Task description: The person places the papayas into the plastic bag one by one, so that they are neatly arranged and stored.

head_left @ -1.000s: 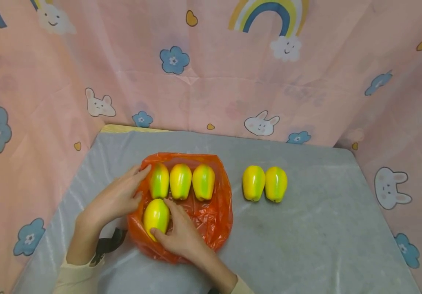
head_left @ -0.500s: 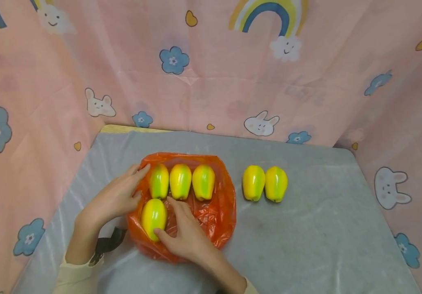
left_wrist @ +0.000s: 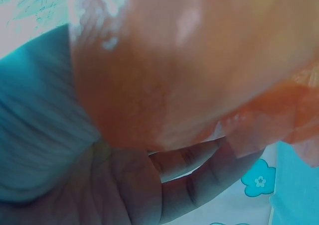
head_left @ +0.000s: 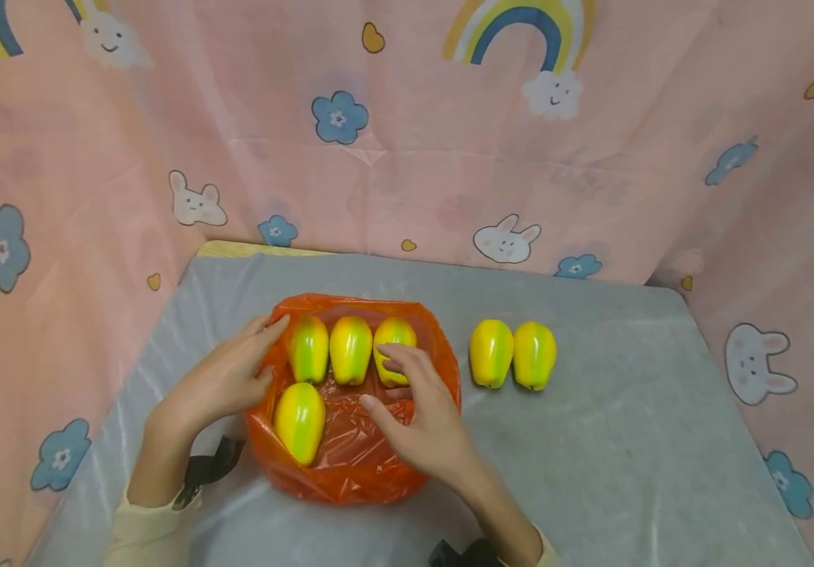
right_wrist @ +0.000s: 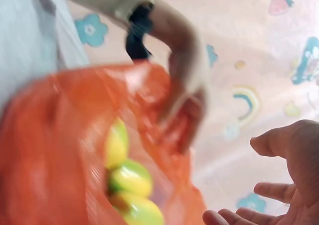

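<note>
An orange-red plastic bag (head_left: 350, 484) stands with its mouth spread on the grey cloth. Inside, three glossy yellow-green papayas form a back row, the middle papaya (head_left: 351, 350) fully showing; a front papaya (head_left: 300, 424) lies at the left. My left hand (head_left: 226, 376) holds the bag's left rim, and in the left wrist view the orange film (left_wrist: 149, 75) covers much of that hand. Over the bag's right part hovers my right hand (head_left: 424, 417), fingers loosely spread and holding nothing, partly hiding the back-right papaya (head_left: 394, 335).
To the right of the bag, two more papayas lie side by side, a left one (head_left: 491, 353) and a right one (head_left: 534, 356). The grey-covered table (head_left: 612, 441) is bounded by a pink patterned curtain (head_left: 407, 181) at the back and sides.
My right hand has let go of the front-left papaya and moved right across the bag. That papaya now rests at the bag's front left. The left hand has stayed put.
</note>
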